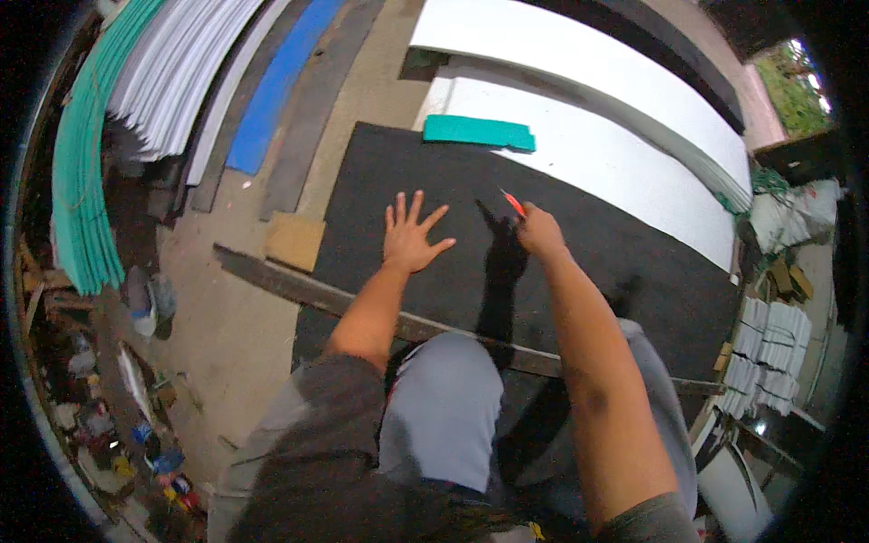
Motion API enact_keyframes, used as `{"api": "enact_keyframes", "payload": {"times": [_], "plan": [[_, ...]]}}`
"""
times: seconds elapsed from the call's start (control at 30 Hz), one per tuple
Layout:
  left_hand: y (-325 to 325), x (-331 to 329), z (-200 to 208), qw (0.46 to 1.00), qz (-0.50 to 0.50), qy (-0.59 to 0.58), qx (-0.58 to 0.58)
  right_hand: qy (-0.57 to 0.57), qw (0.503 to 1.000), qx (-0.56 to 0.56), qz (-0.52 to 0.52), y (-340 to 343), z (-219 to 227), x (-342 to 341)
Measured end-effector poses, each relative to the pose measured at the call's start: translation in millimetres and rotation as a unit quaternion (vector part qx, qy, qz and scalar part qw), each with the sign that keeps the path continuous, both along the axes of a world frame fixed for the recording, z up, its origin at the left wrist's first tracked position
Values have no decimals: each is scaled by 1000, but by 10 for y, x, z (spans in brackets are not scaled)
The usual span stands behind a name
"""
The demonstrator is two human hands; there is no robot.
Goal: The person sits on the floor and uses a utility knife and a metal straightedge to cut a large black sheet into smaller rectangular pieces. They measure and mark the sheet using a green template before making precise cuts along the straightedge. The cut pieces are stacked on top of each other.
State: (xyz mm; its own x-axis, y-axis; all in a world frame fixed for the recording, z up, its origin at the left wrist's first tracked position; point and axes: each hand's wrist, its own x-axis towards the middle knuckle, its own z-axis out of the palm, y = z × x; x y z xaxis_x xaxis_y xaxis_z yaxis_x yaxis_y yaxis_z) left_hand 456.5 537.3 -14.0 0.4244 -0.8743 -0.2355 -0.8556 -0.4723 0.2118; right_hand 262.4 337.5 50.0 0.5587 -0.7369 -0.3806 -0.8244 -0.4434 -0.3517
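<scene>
For steady work, the left hand, its 5 fingers splayed and gripping nothing, should press the black sheet beside the white sheet, well clear of the red knife the right hand clasps.

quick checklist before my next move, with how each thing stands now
1. Left hand steadying the large flat black sheet: ok, it appears flat on it, fingers spread.
2. Right hand has a firm grip on the thin-bladed cutter with an orange-red handle: ok, fingers look closed around it.
3. Left fingers clear of the blade: ok, apart from its tip.
4. Far edge clear: not ok, the flat teal-green bundle lies at it.
5. Long, narrow dark bar held by hand: not ok, neither hand grips it.
6. Blade sharp: cannot tell, too small to see.
</scene>
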Motion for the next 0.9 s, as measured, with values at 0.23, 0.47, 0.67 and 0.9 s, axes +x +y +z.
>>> {"api": "enact_keyframes", "payload": {"times": [0.23,0.47,0.67,0.9], "plan": [[92,-28,-78,1000,2,-18,12,-43,998,50,-2,543,-480,-491],[-73,-231,-212,997,-19,-75,-11,-88,969,24,230,147,-922,-1284],[295,-567,-228,999,-20,-43,25,-90,976,42,195,93,-480,-2141],[627,-1937,569,917,-386,50,85,17,997,45,67,204,-194,-3739]]}}
